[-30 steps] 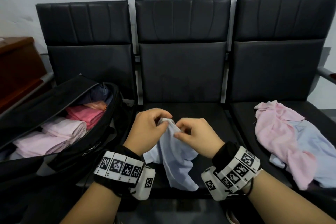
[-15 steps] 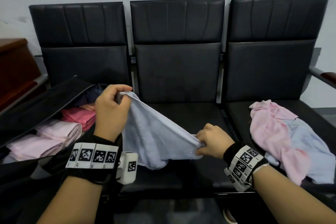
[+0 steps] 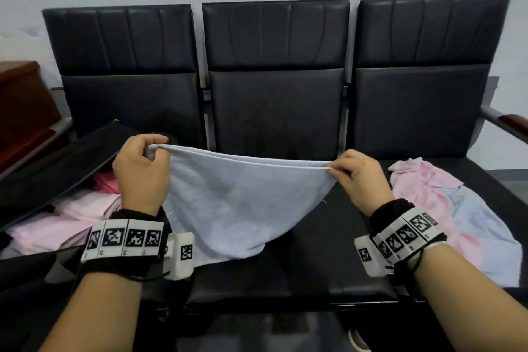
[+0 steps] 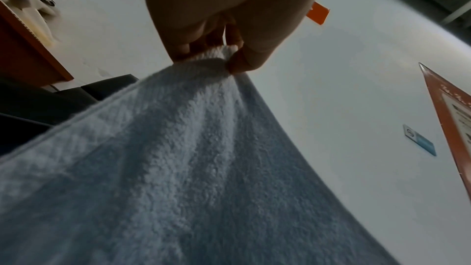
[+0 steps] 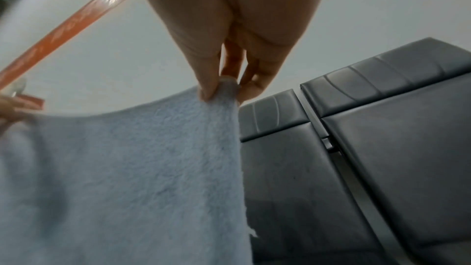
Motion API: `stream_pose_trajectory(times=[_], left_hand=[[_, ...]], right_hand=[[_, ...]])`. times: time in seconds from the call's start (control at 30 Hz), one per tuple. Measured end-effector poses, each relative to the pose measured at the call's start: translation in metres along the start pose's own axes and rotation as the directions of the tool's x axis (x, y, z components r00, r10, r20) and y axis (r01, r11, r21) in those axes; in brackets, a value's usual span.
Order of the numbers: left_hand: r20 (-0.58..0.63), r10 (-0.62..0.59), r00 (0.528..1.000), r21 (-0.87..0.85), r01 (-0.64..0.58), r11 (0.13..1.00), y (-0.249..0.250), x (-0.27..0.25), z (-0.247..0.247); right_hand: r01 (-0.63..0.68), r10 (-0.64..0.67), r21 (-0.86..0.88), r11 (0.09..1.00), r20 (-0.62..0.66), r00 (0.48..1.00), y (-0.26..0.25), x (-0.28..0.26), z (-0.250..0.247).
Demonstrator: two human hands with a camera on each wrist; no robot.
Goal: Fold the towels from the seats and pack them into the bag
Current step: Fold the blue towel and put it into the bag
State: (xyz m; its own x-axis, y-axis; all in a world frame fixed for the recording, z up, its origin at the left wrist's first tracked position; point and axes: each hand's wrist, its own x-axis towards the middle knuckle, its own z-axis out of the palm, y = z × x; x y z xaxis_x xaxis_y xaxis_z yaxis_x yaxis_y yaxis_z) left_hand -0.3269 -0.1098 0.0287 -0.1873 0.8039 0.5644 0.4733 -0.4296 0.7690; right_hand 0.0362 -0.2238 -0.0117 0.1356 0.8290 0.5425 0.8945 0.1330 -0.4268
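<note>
A pale blue towel point(image 3: 237, 203) hangs stretched between my two hands over the middle seat point(image 3: 314, 274), its lower edge sagging onto the cushion. My left hand point(image 3: 143, 171) pinches its left top corner; the left wrist view shows the same pinch on the blue towel point(image 4: 178, 168) by my left hand point(image 4: 224, 55). My right hand point(image 3: 360, 177) pinches the right top corner, as the right wrist view shows with the towel point(image 5: 127, 168) in my right hand point(image 5: 224, 88). An open black bag point(image 3: 51, 163) on the left seat holds folded pink towels point(image 3: 71, 223).
A crumpled pink towel point(image 3: 428, 188) and a pale blue one point(image 3: 491, 228) lie on the right seat. Three black seat backs point(image 3: 274, 80) stand against a grey wall. A brown wooden cabinet point(image 3: 20, 111) is at far left, an armrest point(image 3: 508, 123) at far right.
My hands have drawn apart and risen level, spreading the bunched blue towel out wide by its top edge. My right hand moved up and right.
</note>
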Motion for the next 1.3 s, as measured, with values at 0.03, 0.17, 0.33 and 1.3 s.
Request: stream_pose_trajectory(times=[0.03, 0.17, 0.33, 1.3], left_hand=[[-0.003, 0.001, 1.000, 0.008, -0.001, 1.000, 0.000, 0.001, -0.001], [-0.022, -0.005, 1.000, 0.014, 0.005, 1.000, -0.003, 0.003, -0.004], [-0.021, 0.002, 1.000, 0.046, -0.001, 0.999, -0.006, 0.002, -0.007], [0.028, 0.095, 0.995, -0.115, -0.091, 0.989, 0.001, 0.045, 0.010]], right_hand=[[-0.005, 0.005, 0.024, 1.000, -0.035, 0.999, -0.001, 0.002, -0.002], [0.009, 0.000, 0.082, 0.997, -0.111, 0.994, -0.004, 0.007, -0.008], [-0.098, 0.105, 0.192, 0.976, -0.025, 0.994, -0.006, 0.008, -0.018], [-0.006, 0.258, 0.605, 0.796, -0.330, 0.908, -0.010, 0.053, -0.050]])
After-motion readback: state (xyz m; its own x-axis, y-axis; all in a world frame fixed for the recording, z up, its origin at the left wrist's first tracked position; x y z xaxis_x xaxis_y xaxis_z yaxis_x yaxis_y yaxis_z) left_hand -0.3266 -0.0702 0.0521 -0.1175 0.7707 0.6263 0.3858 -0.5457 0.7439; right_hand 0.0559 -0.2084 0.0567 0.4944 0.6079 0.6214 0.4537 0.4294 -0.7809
